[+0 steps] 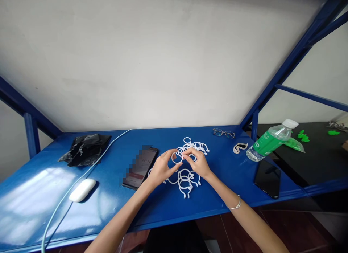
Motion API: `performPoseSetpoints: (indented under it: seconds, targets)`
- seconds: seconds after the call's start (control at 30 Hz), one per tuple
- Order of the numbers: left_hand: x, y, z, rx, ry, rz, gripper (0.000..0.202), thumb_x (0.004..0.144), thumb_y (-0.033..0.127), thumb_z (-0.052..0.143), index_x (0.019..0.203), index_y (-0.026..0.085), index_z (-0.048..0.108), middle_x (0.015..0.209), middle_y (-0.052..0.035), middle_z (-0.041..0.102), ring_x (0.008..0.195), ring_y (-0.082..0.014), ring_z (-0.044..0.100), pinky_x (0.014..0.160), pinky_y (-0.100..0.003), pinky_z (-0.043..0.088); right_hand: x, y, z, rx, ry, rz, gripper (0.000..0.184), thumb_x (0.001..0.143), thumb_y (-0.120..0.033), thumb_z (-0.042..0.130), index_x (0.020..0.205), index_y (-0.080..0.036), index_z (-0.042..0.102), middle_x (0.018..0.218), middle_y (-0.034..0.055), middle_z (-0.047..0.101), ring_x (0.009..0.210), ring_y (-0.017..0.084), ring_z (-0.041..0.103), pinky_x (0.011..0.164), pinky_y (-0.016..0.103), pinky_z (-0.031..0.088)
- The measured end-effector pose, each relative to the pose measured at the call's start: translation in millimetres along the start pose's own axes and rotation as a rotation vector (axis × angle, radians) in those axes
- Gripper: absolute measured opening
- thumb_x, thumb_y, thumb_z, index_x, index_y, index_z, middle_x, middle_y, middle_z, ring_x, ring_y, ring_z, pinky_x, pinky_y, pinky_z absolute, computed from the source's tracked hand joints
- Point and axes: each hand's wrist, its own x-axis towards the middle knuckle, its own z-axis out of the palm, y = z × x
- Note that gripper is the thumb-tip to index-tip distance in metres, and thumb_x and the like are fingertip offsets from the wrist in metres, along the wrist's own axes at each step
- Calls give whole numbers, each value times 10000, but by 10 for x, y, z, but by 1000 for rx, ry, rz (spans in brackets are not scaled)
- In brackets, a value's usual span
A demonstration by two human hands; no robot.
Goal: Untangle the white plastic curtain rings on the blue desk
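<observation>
Both my hands meet over the middle of a blue table (pixel 190 205). My left hand (pixel 161 168) and my right hand (pixel 198 162) pinch the same white plastic ring (pixel 176 158) between their fingertips, a little above the tabletop. Behind the hands lies a loose pile of several white rings (pixel 193 146). Under and in front of the hands sits a cluster of joined white rings (pixel 185 180). A thin bracelet circles my right wrist.
A phone (pixel 140 167) with a lit screen lies just left of my hands. Further left are a white case (pixel 82 190), a pale cable (pixel 89 166) and crumpled black plastic (pixel 85 148). Right: glasses (pixel 224 133), green-labelled bottle (pixel 269 140), dark phone (pixel 268 178).
</observation>
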Motion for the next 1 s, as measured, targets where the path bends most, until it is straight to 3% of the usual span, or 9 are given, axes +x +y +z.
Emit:
performPoseSetpoints:
  seconds: [0.13, 0.3, 0.53, 0.77, 1.0]
  targets:
    - [-1, -74, 29, 49, -52, -89, 448, 880, 384, 483, 1280, 212, 380, 923, -47, 620, 844, -192, 611, 702, -295, 493, 32, 79, -34, -149, 102, 46, 134, 900, -282, 489, 888, -212, 603, 850, 39, 677, 778, 186, 641, 732, 308, 499]
    - [-13, -70, 7, 243, -231, -69, 120, 833, 269, 511, 884, 191, 587, 844, -49, 621, 824, -207, 603, 713, -306, 469, 72, 210, -149, -342, 217, 163, 119, 873, -263, 475, 862, -212, 583, 829, 38, 679, 791, 203, 630, 737, 323, 473]
    - [-44, -56, -4, 366, -368, -8, 101, 765, 163, 529, 822, 181, 610, 868, -53, 599, 825, -210, 588, 715, -304, 435, 90, 261, -226, -517, 212, 261, 85, 824, -216, 492, 839, -211, 575, 804, 31, 684, 770, 211, 631, 713, 318, 437]
    - [-27, -79, 7, 375, -420, -10, 134, 774, 98, 483, 786, 171, 595, 878, -56, 588, 838, -204, 566, 734, -302, 403, 85, 249, -230, -606, 167, 290, 103, 802, -171, 506, 859, -205, 584, 817, 21, 687, 784, 201, 622, 718, 312, 402]
    - [25, -35, -35, 293, -342, -17, 159, 879, 129, 404, 835, 182, 547, 810, -21, 625, 696, -156, 563, 658, -268, 371, 101, 212, -223, -534, 199, 129, 102, 825, -170, 490, 834, -205, 585, 872, 49, 652, 861, 226, 553, 770, 344, 407]
